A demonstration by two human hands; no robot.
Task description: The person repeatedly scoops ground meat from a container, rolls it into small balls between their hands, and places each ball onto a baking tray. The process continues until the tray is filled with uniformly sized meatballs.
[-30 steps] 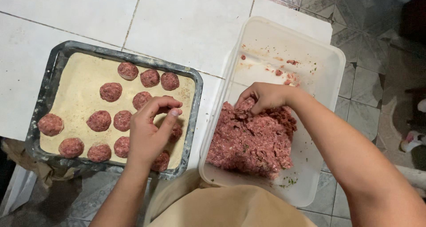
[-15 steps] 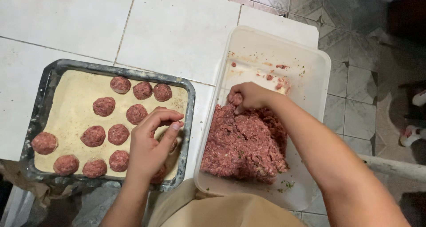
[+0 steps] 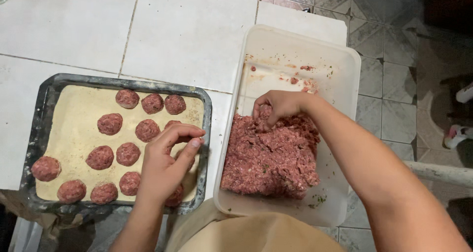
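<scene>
Since the earlier frame: right hand (image 3: 281, 105) has stayed dug into the far edge of the minced meat (image 3: 271, 156), fingers working a little deeper; left hand (image 3: 165, 166) has shifted only slightly over the baking tray (image 3: 47, 97).

Landmark: baking tray, dark metal, floored with pale crumbs, on the white tiled surface (image 3: 187, 30).

Item, meatballs (image 3: 128, 153): about a dozen shaped balls in loose rows inside the tray; a couple partly hidden under the left hand.

Item, plastic tub (image 3: 300, 45): translucent, rectangular, just right of the tray, nearly touching it. Minced meat fills its near half; far half bare but for smears.

Left hand: over the tray's near right corner, fingers loosely curled, thumb out; grip slack, nothing clearly held, though a meatball lies beneath the palm.

Right hand: in the tub, right of the tray; grip pinched closed on a clump of minced meat at the mound's far edge.

Step judged in hand: drawing off one portion of meat for shaping. Next move, by judgement, calls for lifting the clump clear and bringing both palms together to roll it.
</scene>
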